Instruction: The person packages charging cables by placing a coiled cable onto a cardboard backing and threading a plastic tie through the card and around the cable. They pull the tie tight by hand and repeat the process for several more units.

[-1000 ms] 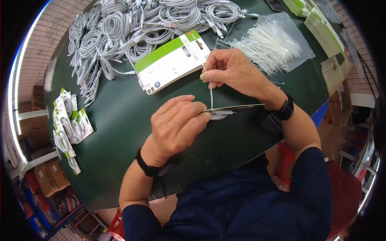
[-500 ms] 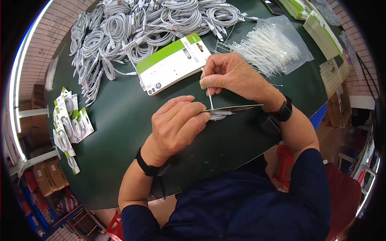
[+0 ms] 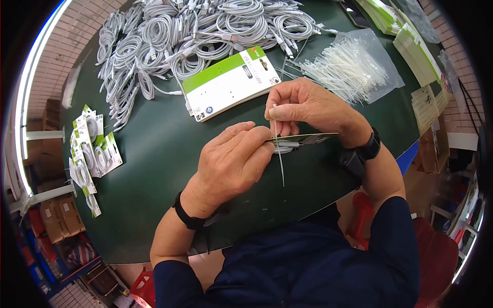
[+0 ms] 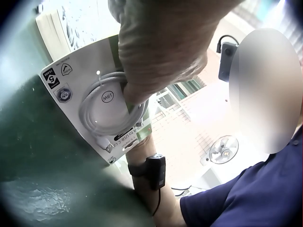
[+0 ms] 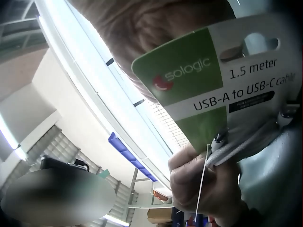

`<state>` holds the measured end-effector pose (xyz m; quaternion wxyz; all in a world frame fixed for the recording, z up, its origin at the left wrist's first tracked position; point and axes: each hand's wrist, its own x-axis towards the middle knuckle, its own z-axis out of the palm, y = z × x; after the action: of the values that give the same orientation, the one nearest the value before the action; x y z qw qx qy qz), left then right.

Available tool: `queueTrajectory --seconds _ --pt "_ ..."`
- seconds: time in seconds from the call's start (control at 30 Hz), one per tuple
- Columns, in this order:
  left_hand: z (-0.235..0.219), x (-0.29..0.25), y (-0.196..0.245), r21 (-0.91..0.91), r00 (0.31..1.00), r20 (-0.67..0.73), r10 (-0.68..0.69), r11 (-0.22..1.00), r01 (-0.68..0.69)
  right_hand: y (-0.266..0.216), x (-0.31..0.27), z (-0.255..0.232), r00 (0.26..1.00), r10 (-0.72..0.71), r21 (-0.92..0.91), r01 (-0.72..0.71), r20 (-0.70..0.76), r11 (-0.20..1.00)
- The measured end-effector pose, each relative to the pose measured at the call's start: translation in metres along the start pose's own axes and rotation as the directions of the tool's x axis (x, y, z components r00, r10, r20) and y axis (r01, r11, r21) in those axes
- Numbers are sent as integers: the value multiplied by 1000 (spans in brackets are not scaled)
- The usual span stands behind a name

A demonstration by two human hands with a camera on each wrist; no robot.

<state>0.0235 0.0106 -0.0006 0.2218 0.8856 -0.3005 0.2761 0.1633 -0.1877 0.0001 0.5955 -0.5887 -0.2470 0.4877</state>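
Observation:
My left hand [image 3: 233,158] grips the edge of a green-and-white card [image 4: 71,85], with a coiled grey cable [image 4: 87,106] held against its face. In the right wrist view the card [image 5: 189,71] reads "1.5 meter USB-A to USB-C cable". My right hand [image 3: 313,109] pinches a thin white tie [image 3: 281,167] between thumb and index finger on the card's far side. The tie's long end hangs down past the cable on the near side. Beyond my hands lies a stack of printed cards [image 3: 231,84].
A large heap of grey cables [image 3: 205,36] spreads along the table's far side. To its right is a bag of white ties [image 3: 354,66], with card stacks [image 3: 416,54] beyond. Several cards carrying cables [image 3: 92,156] lie at left. A phone [image 3: 354,14] rests at the back.
My right hand has come down closer to the card. The tie's end now extends well past the cable on the near side. My left hand keeps its grip on the card.

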Motion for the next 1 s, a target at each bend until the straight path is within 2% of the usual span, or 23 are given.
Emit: queueTrajectory --seconds 0.33,0.43,0.5,0.6,0.7,0.8,0.83,0.93,1.0 --pt "2 1 -3 -82 1000 30 2 997 1 0 3 -1 997 -20 -55 24 72 998" --pt "-1 0 -2 -127 997 61 -38 991 46 7 5 -4 994 -19 -47 24 110 999" --pt "3 0 -5 -177 999 0 -43 983 43 7 7 -6 991 4 -71 5 132 997" --pt "8 -4 -8 -228 994 -39 -105 969 94 7 6 -3 996 6 -105 4 93 994" --pt "6 -6 -7 -284 975 -10 -223 935 211 -6 0 -6 995 32 -135 -45 -96 990" --pt "2 -6 -4 -370 927 47 -371 856 361 -15 -8 -14 931 -206 -228 139 -300 964" --pt "2 -5 -4 -401 909 53 -414 824 400 -15 -11 -20 910 -288 -202 235 -297 951" --pt "0 -5 -6 -439 851 107 -514 743 504 -19 -20 -7 785 -589 -344 509 -192 789" --pt "0 -6 -7 -429 829 126 -545 724 541 -27 -23 8 757 -651 -623 487 -48 613"
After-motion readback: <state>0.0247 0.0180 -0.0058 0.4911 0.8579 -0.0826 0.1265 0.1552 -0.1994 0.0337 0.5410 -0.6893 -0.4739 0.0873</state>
